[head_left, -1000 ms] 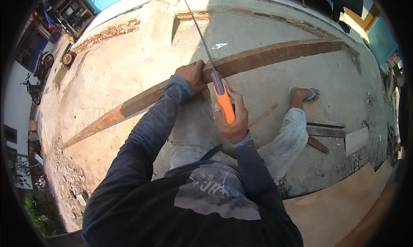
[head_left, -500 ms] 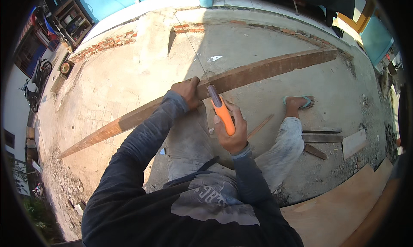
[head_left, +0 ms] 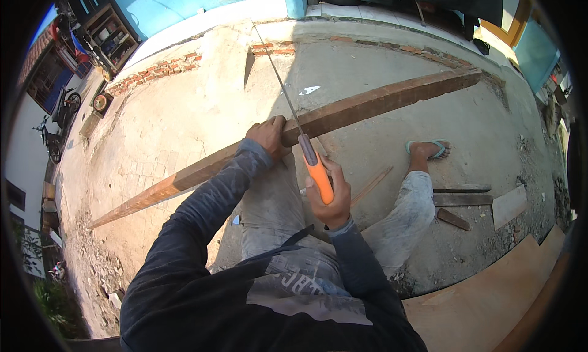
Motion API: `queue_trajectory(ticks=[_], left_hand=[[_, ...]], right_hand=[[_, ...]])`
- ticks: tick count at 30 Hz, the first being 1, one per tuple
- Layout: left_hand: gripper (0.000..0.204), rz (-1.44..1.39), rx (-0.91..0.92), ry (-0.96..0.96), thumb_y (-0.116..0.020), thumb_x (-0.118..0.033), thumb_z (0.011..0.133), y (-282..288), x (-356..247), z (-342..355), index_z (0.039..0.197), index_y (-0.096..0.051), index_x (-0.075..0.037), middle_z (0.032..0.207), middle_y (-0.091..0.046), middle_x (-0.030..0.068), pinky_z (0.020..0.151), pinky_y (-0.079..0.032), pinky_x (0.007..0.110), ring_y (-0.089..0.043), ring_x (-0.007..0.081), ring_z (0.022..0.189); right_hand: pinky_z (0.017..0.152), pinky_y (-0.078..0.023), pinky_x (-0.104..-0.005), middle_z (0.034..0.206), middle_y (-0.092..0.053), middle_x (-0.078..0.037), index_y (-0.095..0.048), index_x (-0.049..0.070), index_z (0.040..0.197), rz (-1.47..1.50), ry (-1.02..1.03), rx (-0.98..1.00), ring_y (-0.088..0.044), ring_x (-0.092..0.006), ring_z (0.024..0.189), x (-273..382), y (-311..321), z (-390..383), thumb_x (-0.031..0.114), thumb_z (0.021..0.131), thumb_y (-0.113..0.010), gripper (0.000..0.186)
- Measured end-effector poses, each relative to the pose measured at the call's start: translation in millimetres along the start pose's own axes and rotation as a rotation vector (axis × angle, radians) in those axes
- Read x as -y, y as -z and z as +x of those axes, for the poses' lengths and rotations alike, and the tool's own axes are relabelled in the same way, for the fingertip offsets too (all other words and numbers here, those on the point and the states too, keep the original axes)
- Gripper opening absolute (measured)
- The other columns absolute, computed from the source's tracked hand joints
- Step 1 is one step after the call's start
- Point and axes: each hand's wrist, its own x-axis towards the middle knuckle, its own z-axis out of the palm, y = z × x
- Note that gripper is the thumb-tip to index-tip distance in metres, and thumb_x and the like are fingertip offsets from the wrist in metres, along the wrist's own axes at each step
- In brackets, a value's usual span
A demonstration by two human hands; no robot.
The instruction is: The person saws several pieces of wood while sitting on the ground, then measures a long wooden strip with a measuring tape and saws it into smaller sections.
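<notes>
A long brown wooden beam [head_left: 380, 101] runs slantwise in front of me, its far right end raised toward the low wall and its left end reaching down to the lower left. My left hand [head_left: 266, 137] grips the beam from above, just left of a hand saw [head_left: 318, 174]. The saw has an orange and dark handle, and my right hand [head_left: 332, 200] is wrapped round it. Its thin blade, seen nearly edge-on, crosses the beam right beside my left fingers and points away from me. My leg is under the beam by the left hand.
Short wooden offcuts [head_left: 462, 199] and a pale board piece [head_left: 509, 207] lie right of my sandalled foot [head_left: 429, 149]. A plywood sheet [head_left: 478, 297] is at the lower right. A thin wood strip [head_left: 372, 185] lies between my legs. A low brick edge [head_left: 165, 70] lines the back.
My right hand has drawn the saw slightly back toward me, and more of the blade's side shows. The left hand keeps its hold on the beam. The whole view has shifted a little.
</notes>
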Motion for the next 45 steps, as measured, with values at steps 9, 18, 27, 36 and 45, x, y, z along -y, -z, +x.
queue_trajectory(ticks=[9, 18, 27, 36, 45], left_hand=[[0.041, 0.069, -0.297, 0.057, -0.076, -0.020, 0.085, -25, 2, 27, 0.117, -0.056, -0.008, 0.123, -0.063, 0.0132, 0.092, -0.050, 0.047, -0.063, 0.0339, 0.116], [0.055, -0.137, 0.169, 0.015, -0.076, -0.022, 0.075, -4, 29, 57, 0.124, -0.063, -0.001, 0.111, -0.071, 0.0231, 0.097, -0.056, 0.048, -0.068, 0.0419, 0.111], [0.049, -0.317, 0.117, 0.030, -0.071, -0.013, 0.075, -4, 20, 45, 0.120, -0.059, 0.001, 0.104, -0.072, 0.0288, 0.092, -0.056, 0.052, -0.070, 0.0471, 0.104], [0.049, -0.299, 0.118, 0.020, -0.069, -0.011, 0.078, -2, 30, 44, 0.124, -0.056, 0.001, 0.113, -0.070, 0.0247, 0.098, -0.053, 0.050, -0.068, 0.0433, 0.112], [0.052, -0.243, -0.006, 0.042, -0.071, -0.010, 0.078, -6, 21, 38, 0.126, -0.054, 0.000, 0.124, -0.067, 0.0222, 0.104, -0.048, 0.048, -0.065, 0.0402, 0.120]], right_hand=[[0.088, -0.060, -0.0364, 0.120, -0.072, -0.023, -0.053, -0.003, 0.142, -0.035, -0.023, 0.026, -0.076, -0.0292, 0.104, -33, -13, 7, 0.014, 0.094, -0.072, 0.054], [0.101, -0.055, -0.0421, 0.124, -0.069, -0.028, -0.051, -0.007, 0.140, -0.105, -0.162, 0.046, -0.072, -0.0342, 0.113, -13, 20, -56, 0.018, 0.097, -0.068, 0.052], [0.096, -0.056, -0.0421, 0.124, -0.068, -0.024, -0.049, -0.008, 0.142, -0.119, -0.076, 0.040, -0.071, -0.0326, 0.106, -17, -14, 8, 0.015, 0.097, -0.068, 0.053], [0.093, -0.058, -0.0378, 0.126, -0.067, -0.025, -0.051, -0.011, 0.140, -0.449, -0.005, 0.032, -0.069, -0.0305, 0.115, -85, 74, -177, 0.023, 0.105, -0.058, 0.049], [0.087, -0.057, -0.0378, 0.117, -0.066, -0.021, -0.053, -0.009, 0.136, -0.137, -0.101, 0.045, -0.069, -0.0303, 0.108, -19, 8, -48, 0.028, 0.103, -0.062, 0.050]])
